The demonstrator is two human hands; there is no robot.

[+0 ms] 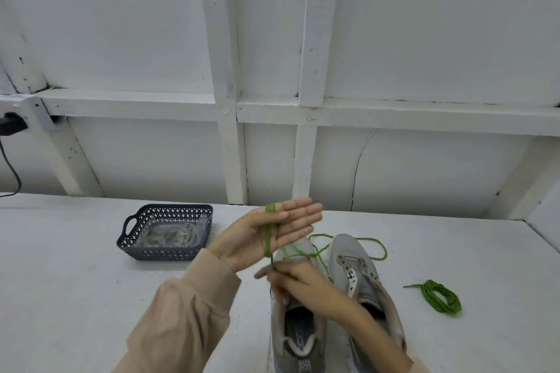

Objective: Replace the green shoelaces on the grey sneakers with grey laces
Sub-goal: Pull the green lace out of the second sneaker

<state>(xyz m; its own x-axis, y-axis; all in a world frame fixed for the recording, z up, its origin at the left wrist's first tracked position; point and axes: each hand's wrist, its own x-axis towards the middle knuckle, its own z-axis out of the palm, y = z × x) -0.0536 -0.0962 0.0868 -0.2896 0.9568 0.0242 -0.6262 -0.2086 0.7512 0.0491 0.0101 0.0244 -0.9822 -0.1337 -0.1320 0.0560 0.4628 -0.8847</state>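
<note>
White table (pixel 91 281) is set with the sneakers (pixel 345 248). Above them the lace (pixel 268 239) is wound crosswise round the flat, straight-fingered left hand (pixel 281 225); its tail is pinched just below by the right hand (pixel 300 285).

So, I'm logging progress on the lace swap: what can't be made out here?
Head view only:
- Eyelets of one sneaker: hidden by the right hand.
- Basket contents: blurred, pale, inside clear wrap.
- Both sneakers' heels: cut off by the bottom edge.
- Green lace pinch point: motion-blurred.
</note>
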